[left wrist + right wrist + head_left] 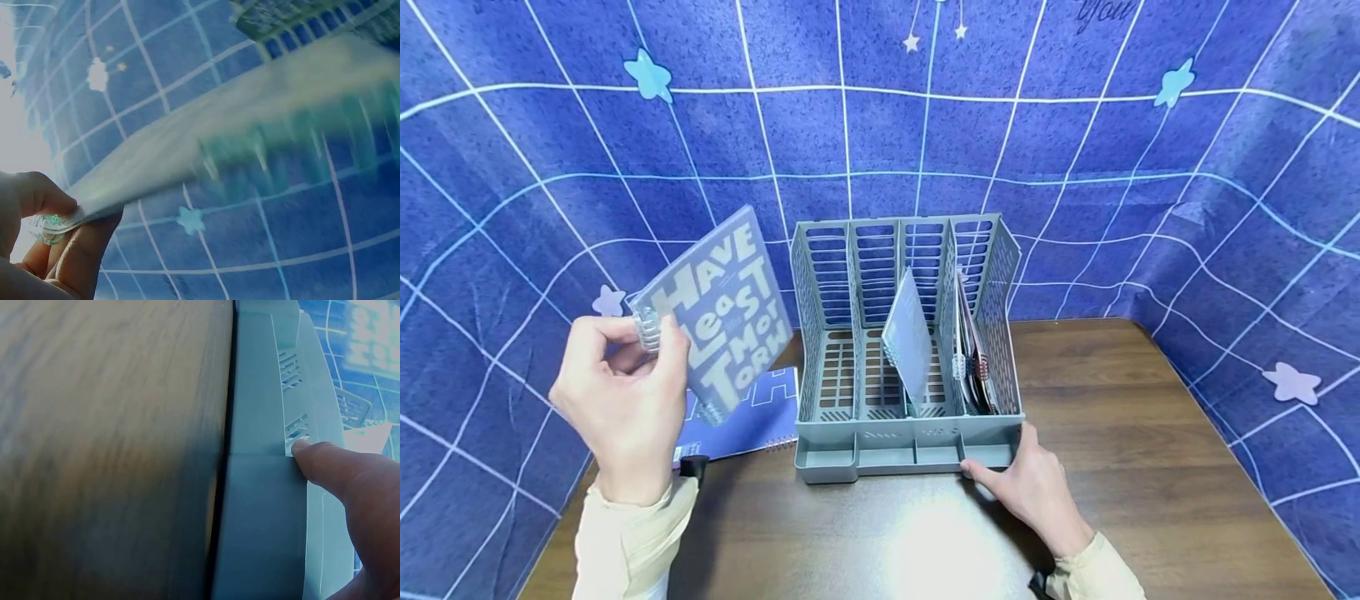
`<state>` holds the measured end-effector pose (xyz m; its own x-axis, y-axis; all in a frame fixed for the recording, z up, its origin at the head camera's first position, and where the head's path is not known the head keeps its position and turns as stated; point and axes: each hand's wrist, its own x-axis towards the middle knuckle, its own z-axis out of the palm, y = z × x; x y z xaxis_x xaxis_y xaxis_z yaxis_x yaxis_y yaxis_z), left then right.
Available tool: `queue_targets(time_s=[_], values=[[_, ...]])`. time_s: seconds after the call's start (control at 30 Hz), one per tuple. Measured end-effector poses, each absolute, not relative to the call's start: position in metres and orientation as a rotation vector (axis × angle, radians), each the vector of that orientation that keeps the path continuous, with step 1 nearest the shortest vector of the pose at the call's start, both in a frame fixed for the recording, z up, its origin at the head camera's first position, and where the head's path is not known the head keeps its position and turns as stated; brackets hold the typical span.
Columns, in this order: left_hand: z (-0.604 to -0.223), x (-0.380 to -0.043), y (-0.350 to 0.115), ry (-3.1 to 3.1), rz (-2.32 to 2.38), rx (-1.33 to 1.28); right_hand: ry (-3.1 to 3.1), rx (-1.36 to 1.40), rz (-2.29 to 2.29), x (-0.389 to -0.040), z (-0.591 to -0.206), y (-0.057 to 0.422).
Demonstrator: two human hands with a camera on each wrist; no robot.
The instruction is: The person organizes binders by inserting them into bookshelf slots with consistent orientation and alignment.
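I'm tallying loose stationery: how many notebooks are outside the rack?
2 in view: a pale notebook pinched in the left hand, and a blue notebook on the table left of the rack. More could be hidden beneath the blue notebook.

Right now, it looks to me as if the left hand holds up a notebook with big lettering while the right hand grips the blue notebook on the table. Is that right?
Not quite: the head view shows the right hand gripping the front right corner of the gray organizer, not the blue notebook. The left hand does hold up the lettered notebook.
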<state>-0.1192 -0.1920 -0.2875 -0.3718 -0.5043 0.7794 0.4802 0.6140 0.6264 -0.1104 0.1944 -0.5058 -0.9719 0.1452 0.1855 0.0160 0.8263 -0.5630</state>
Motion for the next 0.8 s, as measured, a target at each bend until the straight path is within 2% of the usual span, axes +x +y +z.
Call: queue_targets(time_s=[0.23,0.8], values=[[-0.269,-0.119,-0.156,-1.568,-1.209,-0.047,-2.791,-0.114,0.864,-0.111,-0.505,0.194],[-0.266,-0.145,-0.096,-1.488,-1.411,-0.126,-2.778,-0.126,0.857,-0.111,-0.506,0.193]])
